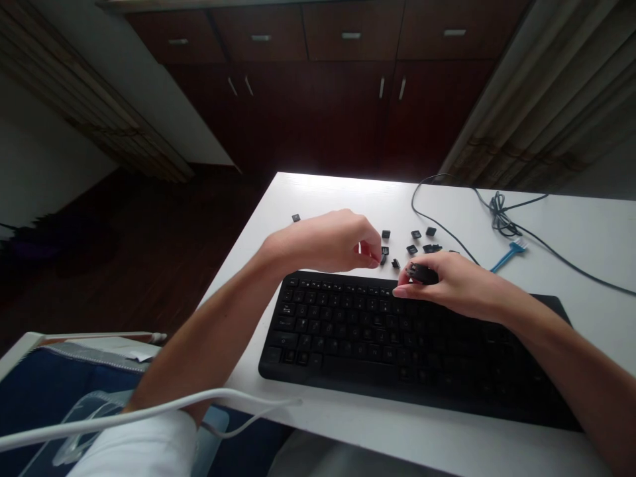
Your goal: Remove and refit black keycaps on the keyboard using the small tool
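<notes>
A black keyboard lies on the white table, partly covered by my right forearm. Over its back edge, my left hand is closed in a pinch, its fingertips at a small black keycap. My right hand is curled above the keyboard's upper rows, gripping a small dark plastic piece between thumb and fingers; its exact kind is unclear. Behind the keyboard several loose keycaps are scattered, some partly hidden by my hands. Another keycap sits apart near the table's left edge.
A blue brush rests right of the keycaps, beside a bundled black cable. A white cable crosses in front of my left arm. Beyond the white table stands a dark wooden cabinet.
</notes>
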`<state>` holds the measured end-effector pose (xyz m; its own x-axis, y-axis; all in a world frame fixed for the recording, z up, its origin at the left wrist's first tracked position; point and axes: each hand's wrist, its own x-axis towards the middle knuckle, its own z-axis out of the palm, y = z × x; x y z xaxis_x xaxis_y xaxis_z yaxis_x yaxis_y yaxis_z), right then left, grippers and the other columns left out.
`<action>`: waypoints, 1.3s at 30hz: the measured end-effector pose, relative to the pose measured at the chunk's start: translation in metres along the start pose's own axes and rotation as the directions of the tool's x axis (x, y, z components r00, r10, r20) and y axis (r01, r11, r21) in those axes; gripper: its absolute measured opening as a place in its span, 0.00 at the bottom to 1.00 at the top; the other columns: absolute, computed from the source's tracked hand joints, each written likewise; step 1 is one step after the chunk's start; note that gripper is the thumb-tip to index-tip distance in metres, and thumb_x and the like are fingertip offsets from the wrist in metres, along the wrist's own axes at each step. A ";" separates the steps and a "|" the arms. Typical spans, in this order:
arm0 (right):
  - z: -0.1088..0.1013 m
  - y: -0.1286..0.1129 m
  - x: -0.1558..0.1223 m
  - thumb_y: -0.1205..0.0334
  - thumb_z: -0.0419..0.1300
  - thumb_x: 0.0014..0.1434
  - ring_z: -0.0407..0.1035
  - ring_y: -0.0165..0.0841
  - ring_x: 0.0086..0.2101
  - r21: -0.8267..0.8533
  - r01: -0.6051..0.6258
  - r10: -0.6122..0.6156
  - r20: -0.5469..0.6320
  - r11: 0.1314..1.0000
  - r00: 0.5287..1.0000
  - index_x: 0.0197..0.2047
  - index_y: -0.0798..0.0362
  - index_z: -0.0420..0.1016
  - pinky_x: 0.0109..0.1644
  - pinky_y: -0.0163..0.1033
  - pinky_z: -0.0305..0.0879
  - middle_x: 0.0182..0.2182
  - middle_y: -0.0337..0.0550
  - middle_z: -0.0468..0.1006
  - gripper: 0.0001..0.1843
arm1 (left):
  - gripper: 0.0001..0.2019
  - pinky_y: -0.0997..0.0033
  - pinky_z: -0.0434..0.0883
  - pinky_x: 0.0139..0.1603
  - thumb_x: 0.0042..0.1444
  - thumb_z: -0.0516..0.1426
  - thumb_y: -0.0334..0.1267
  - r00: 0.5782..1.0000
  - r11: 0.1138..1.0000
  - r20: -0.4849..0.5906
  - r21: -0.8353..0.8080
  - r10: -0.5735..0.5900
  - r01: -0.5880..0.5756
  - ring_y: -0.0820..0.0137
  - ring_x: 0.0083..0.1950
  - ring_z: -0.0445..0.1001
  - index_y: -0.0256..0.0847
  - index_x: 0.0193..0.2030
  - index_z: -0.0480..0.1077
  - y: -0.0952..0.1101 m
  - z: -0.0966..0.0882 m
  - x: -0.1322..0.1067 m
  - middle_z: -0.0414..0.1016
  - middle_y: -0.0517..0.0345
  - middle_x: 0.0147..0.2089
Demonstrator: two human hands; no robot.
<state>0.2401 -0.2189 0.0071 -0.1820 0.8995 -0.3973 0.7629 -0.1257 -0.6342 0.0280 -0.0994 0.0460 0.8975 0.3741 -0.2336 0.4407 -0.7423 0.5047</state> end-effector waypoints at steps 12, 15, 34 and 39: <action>-0.025 -0.011 -0.028 0.42 0.64 0.60 0.56 0.28 0.21 0.187 0.115 -0.035 -0.384 0.976 0.923 0.27 0.50 0.70 0.23 0.37 0.53 0.20 0.35 0.64 0.21 | 0.09 0.70 0.69 0.42 0.62 0.62 0.38 0.982 0.983 0.039 -0.001 0.186 -0.186 0.69 0.42 0.77 0.41 0.47 0.80 0.017 0.026 0.002 0.81 0.55 0.44; -0.015 -0.019 -0.032 0.48 0.63 0.63 0.53 0.27 0.18 0.542 0.381 -0.042 -0.536 0.749 0.843 0.19 0.49 0.59 0.21 0.37 0.51 0.16 0.33 0.57 0.26 | 0.10 0.67 0.70 0.49 0.65 0.60 0.39 0.976 0.979 -0.085 -0.014 0.199 -0.201 0.67 0.48 0.76 0.42 0.51 0.78 0.011 0.041 -0.015 0.78 0.54 0.50; 0.043 -0.050 -0.003 0.60 0.57 0.65 0.48 0.25 0.16 0.650 0.632 -0.230 -0.597 0.423 0.768 0.16 0.51 0.56 0.21 0.38 0.44 0.14 0.32 0.52 0.27 | 0.06 0.70 0.73 0.39 0.60 0.62 0.31 0.568 0.916 -0.729 0.382 0.382 -0.126 0.70 0.37 0.75 0.41 0.44 0.76 -0.079 0.076 -0.070 0.79 0.59 0.37; 0.038 -0.051 -0.010 0.60 0.58 0.65 0.49 0.25 0.16 0.685 0.591 -0.197 -0.568 0.427 0.800 0.16 0.51 0.57 0.20 0.38 0.43 0.13 0.33 0.52 0.26 | 0.05 0.68 0.74 0.41 0.63 0.60 0.34 0.597 0.926 -0.746 0.376 0.297 0.010 0.68 0.40 0.74 0.40 0.45 0.76 -0.085 0.073 -0.073 0.79 0.56 0.39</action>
<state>0.1793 -0.2370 0.0186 0.0567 0.9814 0.1835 -0.2067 0.1914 -0.9595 -0.0741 -0.1039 -0.0403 0.6546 0.4177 0.6302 0.4229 -0.8932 0.1527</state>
